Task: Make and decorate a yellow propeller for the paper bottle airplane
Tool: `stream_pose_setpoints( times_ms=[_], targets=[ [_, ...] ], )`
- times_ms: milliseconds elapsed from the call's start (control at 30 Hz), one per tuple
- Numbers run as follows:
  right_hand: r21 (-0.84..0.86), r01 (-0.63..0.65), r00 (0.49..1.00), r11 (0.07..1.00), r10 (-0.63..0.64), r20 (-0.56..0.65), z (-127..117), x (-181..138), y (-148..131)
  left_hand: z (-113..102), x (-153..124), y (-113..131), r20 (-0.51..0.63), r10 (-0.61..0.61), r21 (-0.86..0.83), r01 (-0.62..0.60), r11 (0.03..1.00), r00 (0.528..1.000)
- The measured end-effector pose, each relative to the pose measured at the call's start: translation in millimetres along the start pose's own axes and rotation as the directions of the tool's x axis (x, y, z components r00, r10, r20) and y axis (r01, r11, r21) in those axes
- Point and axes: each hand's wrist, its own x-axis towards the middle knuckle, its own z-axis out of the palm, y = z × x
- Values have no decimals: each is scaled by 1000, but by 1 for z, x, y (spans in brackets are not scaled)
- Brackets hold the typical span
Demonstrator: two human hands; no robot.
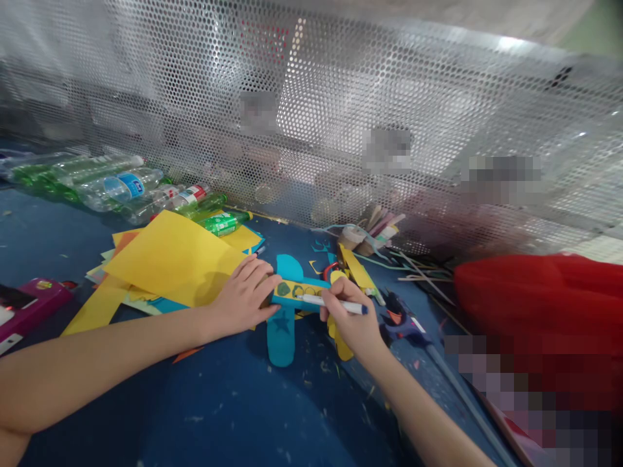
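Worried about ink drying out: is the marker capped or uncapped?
The marker is uncapped: its narrow tip shows bare by the yellow strip.

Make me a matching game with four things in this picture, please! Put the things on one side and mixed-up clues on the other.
Things
1. pen
2. toy plane
3. paper pile
4. bottles

Clues
A. lying beside the mesh wall
B. has a dark star on a blue wing
C. topped by a big yellow sheet
D. held in the right hand

Right pairs: 1-D, 2-B, 3-C, 4-A
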Motion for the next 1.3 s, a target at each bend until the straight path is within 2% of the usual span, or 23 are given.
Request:
stream_pose_setpoints(
  times_ms=[333, 500, 1100, 1300],
  targets=[
    [-7, 10, 1000, 1000, -10, 21, 1, 0, -5, 0, 0, 0, 14, 6, 5, -6, 1000, 1000],
    [-15, 0, 1000, 1000, 0, -27, -1, 0, -3, 0, -1, 0, 22, -5, -1, 5, 1000, 1000],
    [-12, -24, 1000, 1000, 24, 2, 0, 0, -4, 2, -1, -1, 6, 3, -1, -3, 1000, 1000],
    [-27, -23, 999, 999, 23, -22, -1, 1, -4, 2, -1, -1, 8, -6, -11, 6, 1000, 1000]
  ],
)
